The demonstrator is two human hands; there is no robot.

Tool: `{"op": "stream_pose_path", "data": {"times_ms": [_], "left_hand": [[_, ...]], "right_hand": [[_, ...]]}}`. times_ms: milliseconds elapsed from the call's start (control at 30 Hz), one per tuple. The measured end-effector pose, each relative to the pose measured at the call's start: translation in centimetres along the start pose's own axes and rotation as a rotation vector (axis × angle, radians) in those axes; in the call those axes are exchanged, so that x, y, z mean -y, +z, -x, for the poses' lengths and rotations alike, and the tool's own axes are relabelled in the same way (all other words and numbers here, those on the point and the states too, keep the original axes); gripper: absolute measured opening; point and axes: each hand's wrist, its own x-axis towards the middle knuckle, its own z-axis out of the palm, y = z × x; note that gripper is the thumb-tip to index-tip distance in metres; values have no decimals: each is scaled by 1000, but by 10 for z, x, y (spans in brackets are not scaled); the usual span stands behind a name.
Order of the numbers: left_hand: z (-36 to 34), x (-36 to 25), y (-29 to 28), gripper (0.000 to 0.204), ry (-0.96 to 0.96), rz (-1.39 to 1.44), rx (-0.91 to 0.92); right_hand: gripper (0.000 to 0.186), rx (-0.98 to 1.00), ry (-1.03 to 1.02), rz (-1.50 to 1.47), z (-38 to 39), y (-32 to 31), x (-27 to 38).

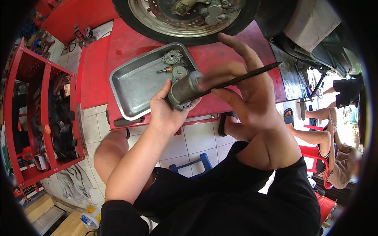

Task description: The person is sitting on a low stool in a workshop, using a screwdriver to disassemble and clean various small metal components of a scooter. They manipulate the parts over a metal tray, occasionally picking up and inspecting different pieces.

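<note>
— What does the left hand [167, 108] hold?

— Its grip is clamped on a grey metal cylinder [185, 89], just above the steel tray's [134, 84] near corner.

— And the right hand [246, 88]?

— Its fingers pinch a thin black rod [240, 80], whose end meets the cylinder. Small metal parts [173, 63] lie in the tray on the red table [126, 43].

Bright daylight, overexposed right side, fisheye-bent dark rim.

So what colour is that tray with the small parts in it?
Silver-grey bare metal tray, seen in the head view.
</note>
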Motion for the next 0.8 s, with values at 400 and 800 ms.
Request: {"op": "stream_pose_path", "data": {"times_ms": [400,800], "left_hand": [[4,1,6,47,14,-30,-33],[-2,3,-4,43,-28,8,23]], "right_hand": [[32,228,-134,243,-2,-18,4],[16,176,-241,315,5,-10,0]]}}
